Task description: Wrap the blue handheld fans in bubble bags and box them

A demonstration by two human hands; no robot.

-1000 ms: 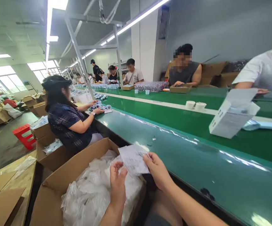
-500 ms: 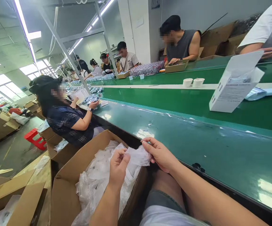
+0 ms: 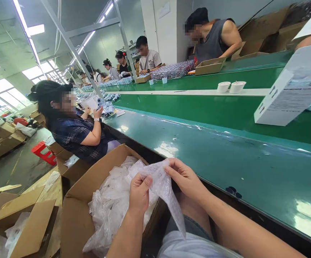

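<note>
A translucent bubble-wrap bag is stretched between my two hands, its loose end hanging toward my lap. My left hand pinches one edge of it between thumb and fingers. My right hand grips the upper right corner with thumb and fingertips. Under and beside my left hand stands an open cardboard box, filled with several more crumpled bubble-wrap bags. The green work table runs just beyond my right hand.
A white printed carton stands on the green conveyor belt at the right. Two white cups sit on the middle strip. A co-worker sits at my left, handling parts. Several people work across the line. More open boxes lie at lower left.
The bubble-wrap bag has opened out from a bunched shape, and its end now hangs down. The white carton has shifted right in view and tilts less openly.
</note>
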